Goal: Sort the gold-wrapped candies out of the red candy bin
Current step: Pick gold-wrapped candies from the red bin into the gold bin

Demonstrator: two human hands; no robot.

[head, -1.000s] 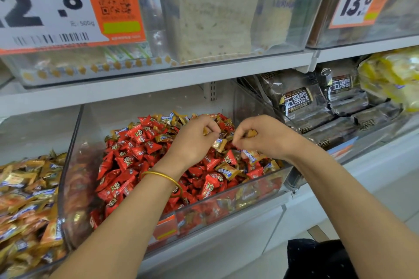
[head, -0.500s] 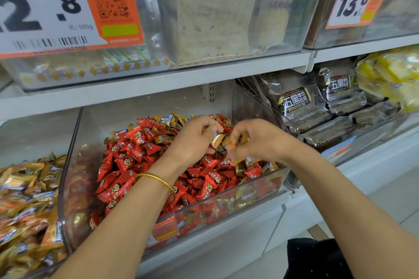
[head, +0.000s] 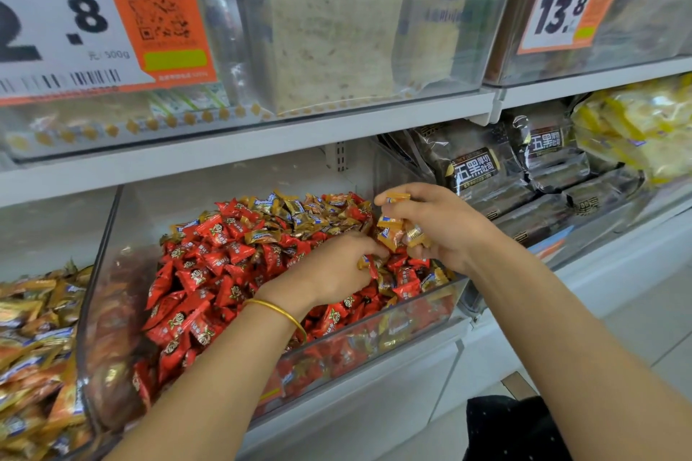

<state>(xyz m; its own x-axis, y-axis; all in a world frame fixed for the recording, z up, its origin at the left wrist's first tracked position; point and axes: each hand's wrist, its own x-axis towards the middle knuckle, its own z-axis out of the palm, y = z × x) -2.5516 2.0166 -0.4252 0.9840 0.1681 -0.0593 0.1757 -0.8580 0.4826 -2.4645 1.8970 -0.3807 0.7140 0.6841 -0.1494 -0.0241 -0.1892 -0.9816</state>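
A clear plastic bin (head: 98,273) on the lower shelf holds a heap of red-wrapped candies (head: 209,273), with gold-wrapped candies (head: 299,213) mixed in along the back and right. My right hand (head: 445,225) hovers over the bin's right end, closed around a bunch of gold-wrapped candies (head: 397,232). My left hand (head: 337,269), with a gold bangle on the wrist, lies palm-down on the pile; its fingertips pinch a gold candy just below the right hand.
A second bin of gold-wrapped candies (head: 33,341) stands to the left. Dark packaged bread (head: 475,168) and yellow packets (head: 636,131) fill the bins to the right. The shelf edge (head: 262,146) hangs close above, carrying clear bins with price tags (head: 561,7).
My right hand has lifted up and to the right with more gold candies in it. My left hand has dropped lower onto the pile and reaches toward the right end.
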